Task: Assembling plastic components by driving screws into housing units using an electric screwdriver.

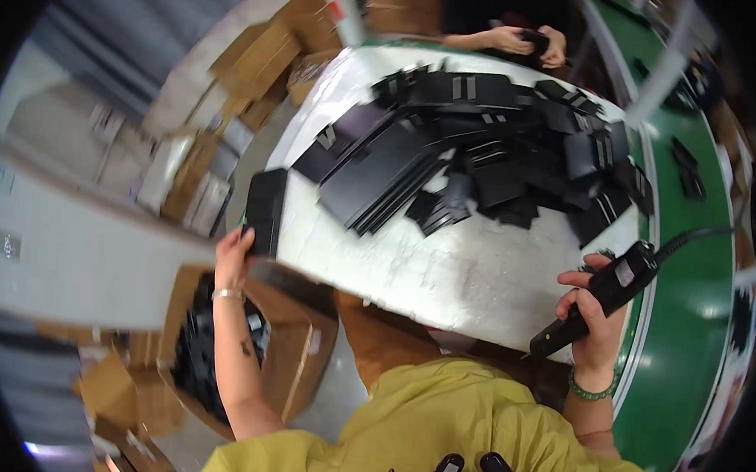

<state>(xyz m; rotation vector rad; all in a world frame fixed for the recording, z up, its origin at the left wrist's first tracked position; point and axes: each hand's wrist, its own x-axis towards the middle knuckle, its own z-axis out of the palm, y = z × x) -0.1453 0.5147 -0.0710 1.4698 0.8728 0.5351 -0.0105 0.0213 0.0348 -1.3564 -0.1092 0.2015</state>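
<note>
My left hand [234, 250] is closed on the near end of a flat black rectangular panel [267, 209], held at the left edge of the white worktable [397, 265]. My right hand [595, 323] wraps round a black corded electric screwdriver [616, 285] above the table's right front corner. Its narrow end points down and left, and its cable runs off to the right. Beyond both hands lies a large heap of black plastic pieces [511, 156]. Longer black panels [379, 174] are stacked on the heap's left side.
An open cardboard box [294, 351] of black parts stands below my left arm. Along the right runs a green conveyor belt [670, 349] with a dark part [687, 168] on it. A co-worker's hands [535, 42] hold a small black item across the table. More cartons [258, 58] stand far left.
</note>
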